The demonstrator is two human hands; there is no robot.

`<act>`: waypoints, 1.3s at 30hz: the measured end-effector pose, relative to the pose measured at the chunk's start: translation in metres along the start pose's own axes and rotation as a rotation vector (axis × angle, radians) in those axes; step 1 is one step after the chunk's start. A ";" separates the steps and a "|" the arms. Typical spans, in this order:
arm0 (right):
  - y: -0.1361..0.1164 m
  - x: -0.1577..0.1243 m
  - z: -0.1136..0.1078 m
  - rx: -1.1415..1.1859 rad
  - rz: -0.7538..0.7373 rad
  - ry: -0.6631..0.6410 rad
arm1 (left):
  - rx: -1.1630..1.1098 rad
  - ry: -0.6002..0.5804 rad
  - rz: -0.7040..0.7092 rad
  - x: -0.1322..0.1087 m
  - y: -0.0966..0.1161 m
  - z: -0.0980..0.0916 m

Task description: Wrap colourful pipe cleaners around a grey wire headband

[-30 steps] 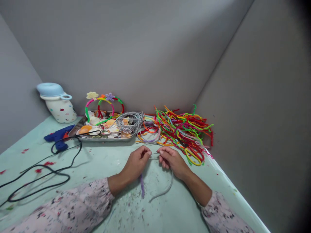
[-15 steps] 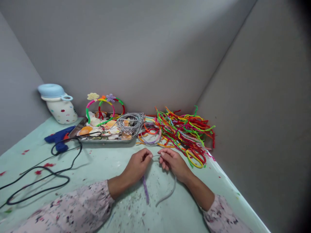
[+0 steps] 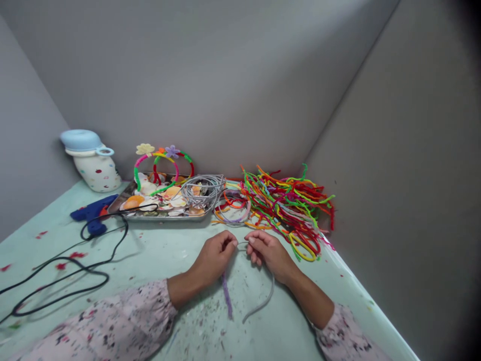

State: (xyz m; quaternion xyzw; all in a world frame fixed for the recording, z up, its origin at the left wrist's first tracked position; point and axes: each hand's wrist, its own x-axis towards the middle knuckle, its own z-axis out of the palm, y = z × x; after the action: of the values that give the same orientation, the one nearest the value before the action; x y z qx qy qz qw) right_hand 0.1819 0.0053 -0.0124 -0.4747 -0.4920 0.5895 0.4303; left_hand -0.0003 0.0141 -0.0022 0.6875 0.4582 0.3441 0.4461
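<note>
**Pinching a grey headband and a purple pipe cleaner, low centre on the craft table**

Working with both hands close together on the mint-green table (image 3: 158, 250), fingertips nearly meeting. Closing the left hand (image 3: 216, 255) into a tight pinch on a purple pipe cleaner (image 3: 226, 296), with the loose end trailing down onto the table under the wrist. Gripping the grey headband (image 3: 263, 306) with the right hand (image 3: 268, 253), fingers curled in narrow around the top of the arch. Can't tell whether the left fingers also touch the band, too small to see. Leaving the band's free end curving down and out past the right wrist, resting on the tabletop among little scraps of fuzz.

Further back, just beyond the right hand: a big messy pile of pipe cleaners (image 3: 289, 205) in red, green, yellow and orange, pushed up against the grey wall. Left of that, a metal tray (image 3: 158, 216) full of paper cutouts, with a bundle of bare grey headbands (image 3: 201, 188) on its right end and two finished wrapped headbands (image 3: 161, 163) with little flowers standing at the back. Off to the left, a blue glue gun (image 3: 92, 213) beside the tray, its black cord (image 3: 93, 276) looping across the table, and a spotted white jar with a pale blue lid (image 3: 92, 160) in the corner, well apart from the hands.
</note>
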 end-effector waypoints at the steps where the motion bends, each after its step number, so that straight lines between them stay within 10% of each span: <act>1: 0.000 0.000 0.000 -0.001 -0.001 0.001 | 0.006 0.000 0.002 0.000 0.000 0.000; 39: -0.017 0.003 0.002 -0.244 -0.083 0.155 | 0.068 0.008 0.053 0.000 0.002 -0.002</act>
State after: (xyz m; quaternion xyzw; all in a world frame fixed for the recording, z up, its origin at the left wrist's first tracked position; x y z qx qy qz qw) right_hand 0.1799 0.0104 0.0046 -0.5468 -0.5445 0.4687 0.4299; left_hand -0.0014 0.0143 0.0002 0.7127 0.4532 0.3427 0.4114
